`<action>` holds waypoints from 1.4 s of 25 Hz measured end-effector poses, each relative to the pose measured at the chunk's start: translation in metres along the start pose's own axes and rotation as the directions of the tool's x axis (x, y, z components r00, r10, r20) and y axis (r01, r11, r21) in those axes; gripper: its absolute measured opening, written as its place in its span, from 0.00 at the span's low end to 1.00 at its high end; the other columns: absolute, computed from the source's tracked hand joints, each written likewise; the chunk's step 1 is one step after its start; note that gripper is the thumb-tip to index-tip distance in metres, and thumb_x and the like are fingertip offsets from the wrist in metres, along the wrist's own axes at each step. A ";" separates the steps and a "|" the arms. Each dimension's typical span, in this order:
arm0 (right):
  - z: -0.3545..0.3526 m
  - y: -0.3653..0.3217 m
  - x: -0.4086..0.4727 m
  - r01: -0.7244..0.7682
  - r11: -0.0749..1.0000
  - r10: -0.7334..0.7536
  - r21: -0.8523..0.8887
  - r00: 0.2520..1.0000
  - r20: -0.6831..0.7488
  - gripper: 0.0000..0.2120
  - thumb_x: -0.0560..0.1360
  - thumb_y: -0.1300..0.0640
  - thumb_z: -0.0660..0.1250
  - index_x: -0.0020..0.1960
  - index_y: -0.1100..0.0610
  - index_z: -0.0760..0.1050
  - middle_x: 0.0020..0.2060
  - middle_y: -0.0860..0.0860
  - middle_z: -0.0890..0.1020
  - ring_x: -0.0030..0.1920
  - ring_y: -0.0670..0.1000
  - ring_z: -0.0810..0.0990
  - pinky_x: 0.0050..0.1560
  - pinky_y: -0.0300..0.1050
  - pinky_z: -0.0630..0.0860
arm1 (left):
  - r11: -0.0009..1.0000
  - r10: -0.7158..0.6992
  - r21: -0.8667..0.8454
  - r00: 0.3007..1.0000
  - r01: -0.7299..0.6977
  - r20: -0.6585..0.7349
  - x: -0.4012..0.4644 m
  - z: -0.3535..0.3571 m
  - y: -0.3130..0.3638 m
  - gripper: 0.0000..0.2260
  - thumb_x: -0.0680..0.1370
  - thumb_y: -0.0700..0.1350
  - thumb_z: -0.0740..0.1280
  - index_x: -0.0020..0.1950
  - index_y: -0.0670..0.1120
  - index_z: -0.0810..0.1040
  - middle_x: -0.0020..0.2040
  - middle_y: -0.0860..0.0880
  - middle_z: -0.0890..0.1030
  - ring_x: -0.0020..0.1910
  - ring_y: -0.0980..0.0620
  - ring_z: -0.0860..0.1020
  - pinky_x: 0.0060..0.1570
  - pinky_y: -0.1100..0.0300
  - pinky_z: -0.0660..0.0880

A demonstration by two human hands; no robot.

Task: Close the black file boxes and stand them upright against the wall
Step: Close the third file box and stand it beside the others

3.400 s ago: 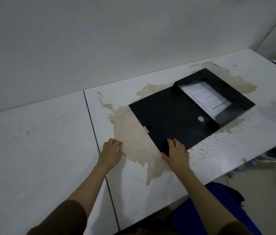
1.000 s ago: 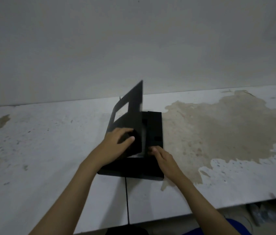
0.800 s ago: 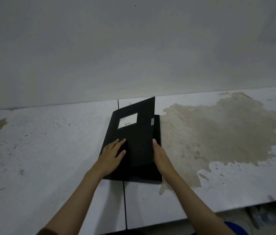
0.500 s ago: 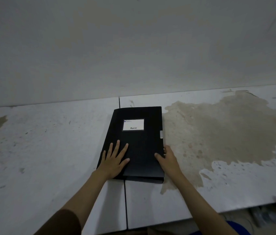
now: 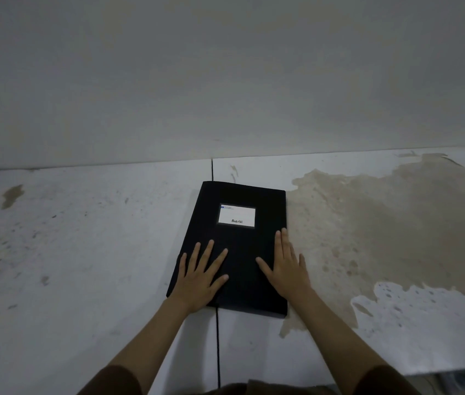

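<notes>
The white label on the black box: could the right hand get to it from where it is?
Probably yes. The right hand lies flat on the closed black file box, just below the white label, with only bare cover between them.
</notes>
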State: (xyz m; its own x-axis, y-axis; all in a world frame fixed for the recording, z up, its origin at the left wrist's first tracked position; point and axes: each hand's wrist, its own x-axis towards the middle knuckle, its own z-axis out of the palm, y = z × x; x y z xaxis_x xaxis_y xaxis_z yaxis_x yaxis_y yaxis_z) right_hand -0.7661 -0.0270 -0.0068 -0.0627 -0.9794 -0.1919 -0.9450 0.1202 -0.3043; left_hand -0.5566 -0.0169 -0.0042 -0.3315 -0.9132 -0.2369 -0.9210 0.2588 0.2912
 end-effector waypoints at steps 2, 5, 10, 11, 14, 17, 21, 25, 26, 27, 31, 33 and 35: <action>0.003 0.004 0.004 -0.003 0.999 0.005 -0.046 0.999 0.033 0.39 0.76 0.35 0.47 0.74 0.56 0.32 0.76 0.51 0.37 0.77 0.53 0.48 0.74 0.59 0.49 | 0.999 -0.046 -0.025 0.997 0.045 -0.058 0.001 -0.002 0.000 0.39 0.62 0.71 0.25 0.71 0.58 0.35 0.71 0.54 0.32 0.71 0.52 0.32 0.74 0.44 0.40; 0.000 0.005 0.006 -0.016 0.999 0.018 -0.038 0.998 0.064 0.40 0.75 0.34 0.47 0.74 0.54 0.32 0.76 0.50 0.36 0.76 0.56 0.50 0.73 0.61 0.52 | 0.910 -0.354 -0.270 0.928 0.314 -0.114 0.010 -0.007 -0.003 0.32 0.75 0.65 0.46 0.76 0.53 0.43 0.77 0.46 0.39 0.77 0.45 0.41 0.73 0.43 0.44; 0.002 -0.003 -0.004 -0.117 0.959 0.103 0.257 0.992 0.066 0.40 0.75 0.38 0.55 0.74 0.49 0.34 0.75 0.62 0.41 0.75 0.62 0.51 0.73 0.60 0.58 | 0.607 -0.567 -0.685 0.824 0.402 -0.019 0.021 -0.019 -0.010 0.28 0.75 0.55 0.62 0.69 0.39 0.62 0.67 0.38 0.71 0.65 0.39 0.70 0.64 0.43 0.70; 0.001 -0.006 -0.006 -0.122 0.925 0.105 0.359 0.992 0.065 0.39 0.75 0.41 0.58 0.75 0.49 0.36 0.75 0.62 0.47 0.75 0.61 0.54 0.72 0.59 0.60 | 0.567 -0.562 -0.733 0.827 0.375 -0.012 0.018 -0.021 -0.011 0.26 0.76 0.53 0.62 0.68 0.40 0.63 0.66 0.39 0.72 0.63 0.40 0.72 0.62 0.46 0.72; -0.008 -0.017 -0.004 -0.097 0.798 0.089 0.595 0.995 0.043 0.39 0.75 0.53 0.66 0.75 0.53 0.44 0.74 0.58 0.58 0.73 0.58 0.60 0.72 0.54 0.61 | 0.426 -0.565 -0.833 0.823 0.352 0.059 0.010 -0.029 -0.018 0.22 0.78 0.50 0.60 0.68 0.41 0.63 0.65 0.41 0.72 0.61 0.42 0.73 0.54 0.56 0.70; -0.016 -0.042 -0.001 -0.048 0.750 0.052 0.660 0.999 0.014 0.38 0.73 0.59 0.68 0.75 0.56 0.48 0.74 0.56 0.59 0.73 0.56 0.60 0.72 0.52 0.60 | 0.309 -0.594 -0.897 0.801 0.316 0.077 -0.008 -0.039 -0.035 0.24 0.77 0.54 0.59 0.69 0.44 0.63 0.65 0.43 0.72 0.58 0.46 0.72 0.53 0.56 0.68; -0.018 -0.108 0.002 0.084 0.708 -0.066 0.701 0.996 -0.052 0.40 0.71 0.61 0.70 0.74 0.55 0.50 0.74 0.55 0.60 0.73 0.57 0.61 0.73 0.53 0.60 | 0.197 -0.703 -0.951 0.711 0.239 0.033 -0.049 -0.058 -0.086 0.24 0.76 0.57 0.59 0.67 0.46 0.66 0.63 0.45 0.73 0.61 0.45 0.72 0.58 0.53 0.69; -0.010 -0.203 -0.001 0.129 0.679 -0.174 0.723 0.985 -0.012 0.45 0.69 0.60 0.72 0.75 0.52 0.46 0.71 0.57 0.63 0.70 0.60 0.63 0.69 0.53 0.62 | 0.098 -0.813 -0.992 0.581 0.078 -0.034 -0.113 -0.085 -0.147 0.22 0.74 0.57 0.63 0.62 0.46 0.68 0.62 0.46 0.74 0.59 0.46 0.75 0.61 0.49 0.72; -0.007 -0.229 -0.004 0.123 0.678 -0.203 0.725 0.979 0.024 0.45 0.69 0.60 0.72 0.75 0.52 0.46 0.70 0.58 0.63 0.70 0.61 0.63 0.69 0.54 0.63 | 0.073 -0.839 -0.997 0.542 0.028 -0.047 -0.132 -0.093 -0.162 0.20 0.75 0.55 0.64 0.62 0.46 0.67 0.62 0.46 0.74 0.59 0.45 0.75 0.61 0.48 0.73; -0.003 -0.257 -0.008 0.131 0.678 -0.239 0.723 0.970 0.048 0.45 0.69 0.60 0.72 0.75 0.53 0.47 0.70 0.59 0.64 0.70 0.61 0.63 0.69 0.54 0.63 | 0.052 -0.862 -0.999 0.504 -0.013 -0.051 -0.152 -0.101 -0.178 0.20 0.75 0.54 0.64 0.63 0.46 0.67 0.62 0.45 0.73 0.59 0.45 0.75 0.60 0.48 0.74; 0.017 -0.374 -0.037 0.254 0.637 -0.404 0.728 0.914 0.035 0.39 0.67 0.62 0.74 0.72 0.56 0.56 0.66 0.59 0.69 0.67 0.60 0.67 0.68 0.57 0.68 | 0.047 -0.906 -0.995 0.415 -0.093 -0.082 -0.235 -0.127 -0.252 0.26 0.73 0.55 0.66 0.68 0.46 0.65 0.64 0.44 0.74 0.58 0.44 0.76 0.56 0.49 0.77; 0.029 -0.429 -0.053 0.303 0.602 -0.461 0.738 0.887 0.012 0.38 0.67 0.64 0.73 0.70 0.55 0.57 0.65 0.57 0.70 0.66 0.59 0.68 0.66 0.56 0.69 | 0.072 -0.917 -0.991 0.382 -0.115 -0.111 -0.272 -0.139 -0.289 0.26 0.73 0.55 0.66 0.68 0.47 0.66 0.64 0.44 0.74 0.57 0.45 0.77 0.54 0.51 0.77; 0.039 -0.481 -0.068 0.342 0.556 -0.510 0.758 0.860 -0.015 0.37 0.68 0.64 0.72 0.70 0.55 0.57 0.65 0.56 0.70 0.66 0.57 0.68 0.66 0.54 0.69 | 0.096 -0.924 -0.982 0.352 -0.165 -0.149 -0.307 -0.150 -0.324 0.25 0.74 0.54 0.66 0.67 0.47 0.66 0.64 0.45 0.74 0.56 0.47 0.77 0.49 0.56 0.77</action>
State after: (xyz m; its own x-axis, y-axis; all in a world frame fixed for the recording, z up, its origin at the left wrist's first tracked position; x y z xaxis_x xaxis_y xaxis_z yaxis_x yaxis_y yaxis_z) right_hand -0.2949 -0.0123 0.1166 0.4235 -0.9059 0.0038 -0.3032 -0.1457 -0.9417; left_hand -0.1255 0.1322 0.1131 0.7647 -0.6077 -0.2142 0.1673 -0.1337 0.9768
